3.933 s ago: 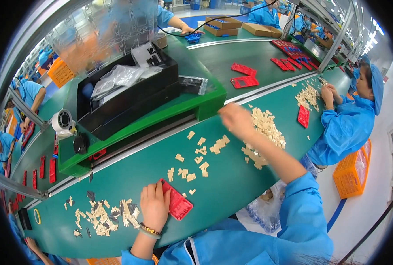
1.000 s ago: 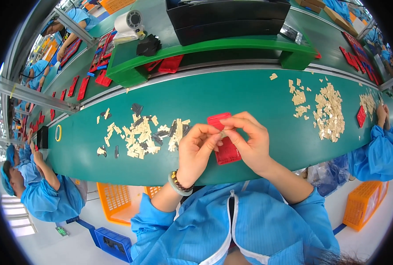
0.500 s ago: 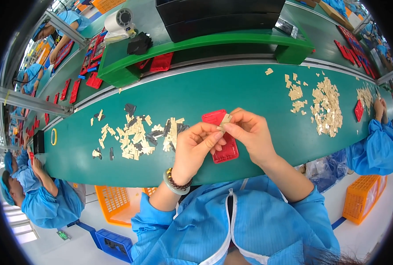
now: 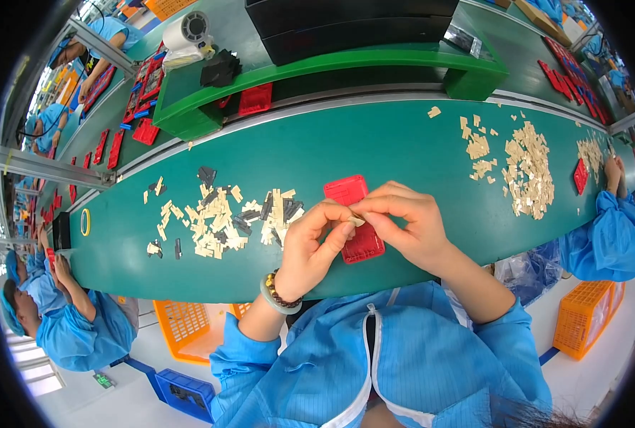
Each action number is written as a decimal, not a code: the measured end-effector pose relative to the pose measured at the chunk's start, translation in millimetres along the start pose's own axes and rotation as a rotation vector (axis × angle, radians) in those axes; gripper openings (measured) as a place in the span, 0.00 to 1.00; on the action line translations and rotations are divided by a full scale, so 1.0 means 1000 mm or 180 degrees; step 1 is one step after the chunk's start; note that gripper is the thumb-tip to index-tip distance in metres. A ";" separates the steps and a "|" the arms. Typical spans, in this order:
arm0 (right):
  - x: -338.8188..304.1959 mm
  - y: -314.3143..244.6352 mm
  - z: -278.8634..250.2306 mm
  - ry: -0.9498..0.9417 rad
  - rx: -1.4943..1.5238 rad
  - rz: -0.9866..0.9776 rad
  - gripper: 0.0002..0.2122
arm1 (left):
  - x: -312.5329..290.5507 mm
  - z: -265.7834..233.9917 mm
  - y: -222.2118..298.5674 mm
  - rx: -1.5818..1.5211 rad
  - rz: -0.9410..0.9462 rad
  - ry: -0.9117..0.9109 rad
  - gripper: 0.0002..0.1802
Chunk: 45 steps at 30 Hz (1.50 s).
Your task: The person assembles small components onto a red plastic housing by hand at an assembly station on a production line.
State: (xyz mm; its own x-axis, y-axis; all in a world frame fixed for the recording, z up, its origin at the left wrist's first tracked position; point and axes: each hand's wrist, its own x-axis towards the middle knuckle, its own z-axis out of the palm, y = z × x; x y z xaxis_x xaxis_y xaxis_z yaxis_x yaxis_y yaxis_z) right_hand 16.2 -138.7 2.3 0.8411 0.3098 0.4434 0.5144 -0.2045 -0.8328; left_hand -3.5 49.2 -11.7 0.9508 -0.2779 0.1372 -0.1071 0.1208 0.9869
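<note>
My left hand (image 4: pixel 317 235) and my right hand (image 4: pixel 410 222) meet over a red plastic case (image 4: pixel 364 246) lying on the green table. Between their fingertips is a small cream-coloured flat piece (image 4: pixel 357 220), pinched from both sides. My fingers cover part of it and the middle of the case. To the left lies a loose heap of cream strips (image 4: pixel 214 228) mixed with dark grey pieces (image 4: pixel 207 175). A bigger pile of cream pieces (image 4: pixel 528 171) spreads over the table on the right.
A green raised shelf (image 4: pixel 332 65) carries a black bin (image 4: pixel 353 32) and a white roll (image 4: pixel 187 30). At far left sits a yellow tape ring (image 4: pixel 85 222). Co-workers (image 4: pixel 82 321) in blue sit on both sides. An orange crate (image 4: pixel 182 328) stands below the table edge.
The cream piece has tilted lower between my fingertips, and my right fingers have curled over it. Both hands remain above the red case, which shows more of its upper part.
</note>
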 end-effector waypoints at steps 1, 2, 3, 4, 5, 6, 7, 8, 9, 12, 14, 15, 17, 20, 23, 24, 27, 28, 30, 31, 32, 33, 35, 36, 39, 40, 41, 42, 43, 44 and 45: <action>-0.001 -0.002 0.000 -0.0030 0.0106 0.0056 0.07 | 0.001 -0.002 -0.001 0.0132 0.0101 -0.0047 0.04; -0.001 -0.004 0.000 -0.0059 0.0213 0.0113 0.06 | 0.001 -0.004 -0.001 0.0265 0.0201 -0.0094 0.03; -0.002 -0.003 -0.001 -0.0058 0.0213 0.0118 0.06 | 0.002 -0.005 0.001 0.0263 0.0197 -0.0097 0.03; -0.002 -0.002 -0.001 -0.0064 0.0213 0.0111 0.07 | 0.004 -0.005 0.005 0.0551 0.0391 -0.0103 0.03; -0.003 -0.002 -0.001 -0.0070 0.0214 0.0105 0.07 | 0.006 -0.005 0.008 0.0837 0.0586 -0.0110 0.04; -0.003 -0.002 -0.001 -0.0065 0.0211 0.0111 0.07 | 0.009 -0.004 0.009 0.0833 0.0583 -0.0116 0.04; -0.004 -0.003 -0.001 -0.0051 0.0255 0.0143 0.07 | 0.012 -0.004 0.011 0.1206 0.0915 -0.0008 0.04; -0.004 -0.003 -0.001 -0.0036 0.0297 0.0176 0.06 | 0.015 -0.004 0.011 0.1577 0.1249 0.0101 0.04; -0.005 -0.004 -0.002 -0.0034 0.0298 0.0181 0.06 | 0.015 -0.004 0.011 0.1575 0.1245 0.0097 0.04; -0.006 -0.002 -0.008 -0.0113 -0.0066 0.0397 0.06 | 0.012 -0.003 0.016 0.1365 0.1626 -0.0505 0.05; -0.004 0.025 -0.023 0.0047 -0.1183 0.0305 0.05 | 0.012 0.000 0.027 0.1552 0.1946 -0.0921 0.07; 0.001 0.038 -0.032 0.0202 -0.1439 0.0353 0.07 | 0.013 0.001 0.029 0.1673 0.2031 -0.1047 0.08; -0.006 0.043 -0.047 0.0237 -0.1820 0.0456 0.08 | 0.015 -0.007 0.018 0.2073 0.2213 -0.0957 0.09; -0.001 0.009 -0.040 -0.0324 -0.0782 0.0044 0.09 | 0.013 -0.011 0.012 0.2738 0.2616 -0.0752 0.11; 0.006 -0.005 -0.028 -0.0940 -0.0382 -0.0111 0.10 | 0.015 -0.010 0.013 0.3044 0.3062 -0.0629 0.12; 0.006 -0.002 -0.026 -0.1071 -0.0430 -0.0242 0.10 | 0.016 -0.009 0.013 0.3152 0.3219 -0.0529 0.12; 0.011 -0.007 -0.029 -0.1065 -0.0768 -0.0267 0.11 | 0.014 -0.009 0.014 0.3331 0.3337 -0.0399 0.09; 0.011 -0.007 -0.029 -0.1064 -0.0771 -0.0261 0.11 | 0.014 -0.008 0.012 0.3323 0.3337 -0.0402 0.09; 0.010 -0.008 -0.027 -0.1014 -0.0840 -0.0486 0.11 | 0.013 -0.006 0.008 0.3571 0.3659 -0.0173 0.07; 0.010 -0.008 -0.026 -0.1008 -0.0839 -0.0475 0.11 | 0.012 -0.006 0.008 0.3563 0.3656 -0.0184 0.07; 0.009 -0.009 -0.026 -0.0961 -0.0917 -0.0502 0.11 | 0.010 -0.005 0.009 0.3716 0.3679 -0.0106 0.07; 0.009 -0.010 -0.026 -0.0906 -0.1008 -0.0520 0.10 | 0.010 -0.004 0.009 0.3854 0.3712 -0.0033 0.06; 0.007 -0.011 -0.026 -0.0904 -0.1094 -0.0622 0.10 | 0.008 -0.004 0.010 0.3991 0.3542 0.0012 0.07; 0.007 -0.010 -0.026 -0.0925 -0.1163 -0.0755 0.09 | 0.008 -0.004 0.011 0.4160 0.3358 0.0085 0.09; -0.008 0.007 -0.044 -0.1094 -0.2470 -0.0368 0.09 | 0.025 -0.010 0.011 0.3918 0.2292 0.0402 0.12; -0.008 0.011 -0.049 -0.0780 -0.2774 -0.0244 0.08 | 0.026 -0.015 0.008 0.3525 0.1896 0.0218 0.14; -0.008 0.014 -0.045 -0.0798 -0.2780 -0.0266 0.08 | 0.029 -0.014 0.008 0.3524 0.1895 0.0248 0.14; -0.005 0.010 -0.032 -0.0419 -0.2708 -0.0270 0.07 | 0.031 -0.012 0.008 0.3326 0.1776 -0.0038 0.14; -0.002 0.002 -0.019 -0.0037 -0.2648 -0.0265 0.06 | 0.033 -0.010 0.010 0.3105 0.1671 -0.0323 0.14; 0.003 -0.005 -0.008 0.0073 -0.2575 -0.0369 0.06 | 0.033 -0.010 0.012 0.2941 0.1606 -0.0422 0.16; 0.007 -0.006 -0.003 0.0057 -0.2569 -0.0376 0.06 | 0.033 -0.011 0.015 0.2943 0.1596 -0.0406 0.16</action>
State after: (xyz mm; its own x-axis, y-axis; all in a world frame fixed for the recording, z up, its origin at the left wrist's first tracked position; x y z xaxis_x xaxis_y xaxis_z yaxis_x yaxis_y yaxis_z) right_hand 19.6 -138.4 11.2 0.7727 0.3577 0.5244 0.5563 -0.7795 -0.2880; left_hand 29.7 52.2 7.1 0.7047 -0.5015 0.5018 -0.7094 -0.5079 0.4886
